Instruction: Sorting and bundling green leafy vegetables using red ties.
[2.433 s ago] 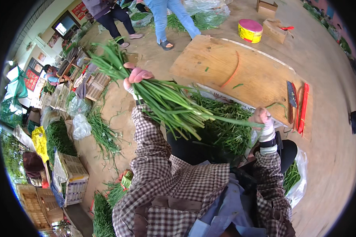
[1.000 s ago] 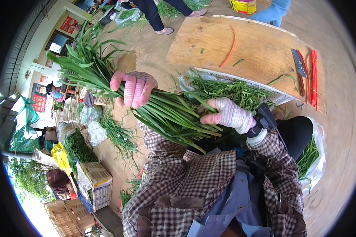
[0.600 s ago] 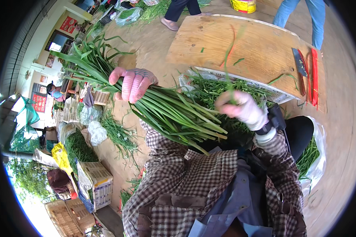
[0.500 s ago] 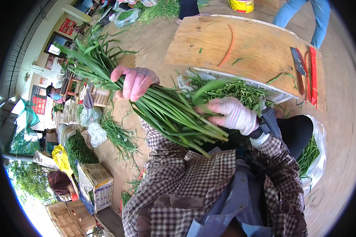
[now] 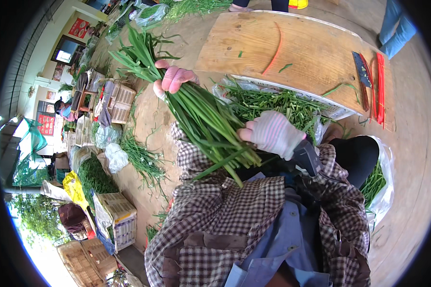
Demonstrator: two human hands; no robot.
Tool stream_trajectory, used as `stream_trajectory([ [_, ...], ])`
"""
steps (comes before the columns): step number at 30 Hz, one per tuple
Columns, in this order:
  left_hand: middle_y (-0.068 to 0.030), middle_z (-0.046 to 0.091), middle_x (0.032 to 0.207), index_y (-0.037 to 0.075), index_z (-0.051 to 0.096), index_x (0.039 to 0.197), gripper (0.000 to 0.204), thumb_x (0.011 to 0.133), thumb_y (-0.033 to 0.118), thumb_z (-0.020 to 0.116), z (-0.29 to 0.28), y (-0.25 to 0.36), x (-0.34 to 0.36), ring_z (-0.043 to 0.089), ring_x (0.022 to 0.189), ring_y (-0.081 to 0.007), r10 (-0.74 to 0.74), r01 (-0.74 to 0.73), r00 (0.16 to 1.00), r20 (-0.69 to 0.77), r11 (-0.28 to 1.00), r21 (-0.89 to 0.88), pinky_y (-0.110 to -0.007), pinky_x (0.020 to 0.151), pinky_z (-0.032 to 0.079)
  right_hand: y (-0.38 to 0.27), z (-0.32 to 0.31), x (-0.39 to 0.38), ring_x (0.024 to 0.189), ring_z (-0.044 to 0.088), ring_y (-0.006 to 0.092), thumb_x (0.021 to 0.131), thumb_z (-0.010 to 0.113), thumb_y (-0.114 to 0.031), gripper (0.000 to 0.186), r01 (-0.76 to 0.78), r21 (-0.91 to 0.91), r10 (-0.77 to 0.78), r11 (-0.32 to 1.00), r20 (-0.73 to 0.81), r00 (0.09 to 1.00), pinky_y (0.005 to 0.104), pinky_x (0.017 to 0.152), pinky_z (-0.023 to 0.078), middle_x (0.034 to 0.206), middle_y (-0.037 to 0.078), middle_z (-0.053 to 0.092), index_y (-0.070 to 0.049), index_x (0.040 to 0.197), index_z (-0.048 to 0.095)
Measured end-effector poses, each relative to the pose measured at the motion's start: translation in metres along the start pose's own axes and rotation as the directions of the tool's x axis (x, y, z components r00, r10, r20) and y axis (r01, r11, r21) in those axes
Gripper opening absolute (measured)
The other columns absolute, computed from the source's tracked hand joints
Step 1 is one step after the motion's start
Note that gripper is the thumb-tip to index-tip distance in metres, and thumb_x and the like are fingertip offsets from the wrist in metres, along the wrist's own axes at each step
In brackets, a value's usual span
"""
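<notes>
Left hand (image 5: 176,80) is closed around the green bundle (image 5: 201,115) near its leafy end, apparently keeping stalks aligned; right hand (image 5: 277,134) has curled fingers against the stem ends, grip undetermined. Beyond the right hand, a white crate (image 5: 339,113) holds loose greens (image 5: 277,101); rightward, a plastic bag (image 5: 387,184) contains more.

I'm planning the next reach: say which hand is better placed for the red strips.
Likely right: the left hand grips the green bunch, while the right hand, near the stalk ends, is nearer the red strips.
</notes>
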State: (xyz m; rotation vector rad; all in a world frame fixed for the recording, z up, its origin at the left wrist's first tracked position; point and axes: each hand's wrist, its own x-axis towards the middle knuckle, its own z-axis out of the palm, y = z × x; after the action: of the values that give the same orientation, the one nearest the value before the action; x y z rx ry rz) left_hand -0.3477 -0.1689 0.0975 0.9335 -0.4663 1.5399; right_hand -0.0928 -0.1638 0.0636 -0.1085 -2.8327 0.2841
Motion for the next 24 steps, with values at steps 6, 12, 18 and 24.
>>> stream_trajectory([
  [6, 0.0087, 0.050, 0.066, 0.006, 0.058, 0.110, 0.032, 0.080, 0.016, 0.059, -0.012, 0.061, -0.007, 0.052, 0.063, -0.0075, 0.148, -0.147, 0.969, -0.197, 0.989, 0.021, -0.026, 0.078, 0.046, 0.033, 0.035, -0.081, 0.062, 0.053, 0.0264, 0.065, 0.063, -0.018, 0.021, -0.015, 0.123, 0.032, 0.992, -0.141, 0.990, 0.0375, 0.055, 0.043, 0.069, 0.004, 0.051, -0.015, 0.084, 0.055],
  [12, 0.0085, 0.047, 0.067, 0.006, 0.056, 0.109, 0.028, 0.082, 0.015, 0.058, 0.001, 0.106, -0.002, 0.050, 0.064, -0.0072, 0.242, -0.234, 0.955, -0.170, 0.970, 0.063, -0.027, 0.081, 0.045, 0.042, 0.063, -0.087, 0.082, 0.060, 0.0298, 0.073, 0.067, -0.026, 0.037, -0.475, -0.113, 0.489, 0.872, 0.208, 0.847, 0.0391, 0.067, 0.048, 0.093, 0.007, 0.059, -0.015, 0.107, 0.057],
  [18, 0.0078, 0.047, 0.069, 0.008, 0.056, 0.112, 0.031, 0.082, 0.016, 0.060, 0.011, 0.086, 0.007, 0.049, 0.066, -0.0072, 0.192, -0.182, 0.976, -0.106, 0.978, 0.101, -0.027, 0.083, 0.044, 0.013, -0.024, -0.021, 0.089, 0.058, 0.0256, 0.069, 0.070, -0.036, 0.051, -0.151, 0.155, 0.206, 0.976, -0.444, 0.872, 0.0386, 0.077, 0.044, 0.096, 0.003, 0.057, -0.016, 0.114, 0.055],
  [24, 0.0056, 0.052, 0.073, 0.003, 0.056, 0.113, 0.034, 0.081, 0.011, 0.060, 0.006, 0.061, 0.008, 0.052, 0.070, -0.0100, 0.219, -0.216, 0.970, -0.106, 0.976, 0.037, -0.027, 0.088, 0.044, -0.007, -0.030, 0.013, 0.080, 0.056, 0.0233, 0.066, 0.072, -0.020, 0.034, -0.097, 0.095, 0.128, 0.991, -0.410, 0.903, 0.0374, 0.070, 0.043, 0.089, 0.002, 0.058, -0.014, 0.099, 0.062],
])
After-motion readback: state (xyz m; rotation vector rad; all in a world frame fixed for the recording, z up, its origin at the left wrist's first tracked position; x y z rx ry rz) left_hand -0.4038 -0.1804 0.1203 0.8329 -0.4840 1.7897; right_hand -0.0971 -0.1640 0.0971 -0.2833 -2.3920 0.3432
